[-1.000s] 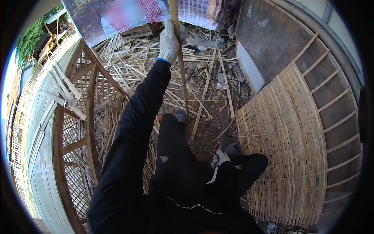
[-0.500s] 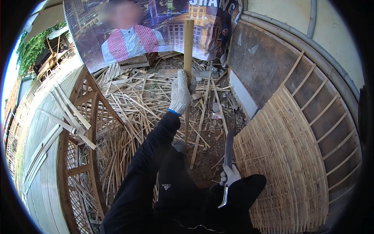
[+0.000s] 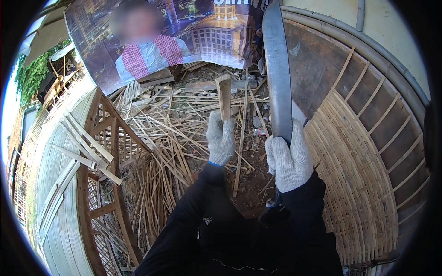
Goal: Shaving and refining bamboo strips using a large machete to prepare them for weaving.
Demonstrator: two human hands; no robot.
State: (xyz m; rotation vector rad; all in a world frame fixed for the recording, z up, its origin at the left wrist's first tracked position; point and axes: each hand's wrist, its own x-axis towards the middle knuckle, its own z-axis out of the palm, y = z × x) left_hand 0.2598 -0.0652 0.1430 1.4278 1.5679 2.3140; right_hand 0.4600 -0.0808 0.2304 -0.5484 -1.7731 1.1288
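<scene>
My left hand (image 3: 220,138), in a white knitted glove, is closed around a bamboo strip (image 3: 224,97) that stands up out of the fist in front of me. Its cut upper end shows; its lower part is hidden behind the hand and arm. To the right, my gloved right hand (image 3: 291,160) grips a machete (image 3: 277,73), the broad steel blade raised and pointing upward. A gap separates the blade from the bamboo. The machete's handle is hidden inside the fingers.
Loose bamboo strips (image 3: 161,122) litter the ground. At the left stands a wooden frame (image 3: 120,184) beside a pale slatted surface (image 3: 64,221) with several strips on it. A woven bamboo panel (image 3: 357,184) leans at the right. Behind hangs a printed banner (image 3: 221,39).
My right hand has come up from low by my knee, lifting the machete upright. My left hand has moved lower and nearer, and less of the bamboo stands above it.
</scene>
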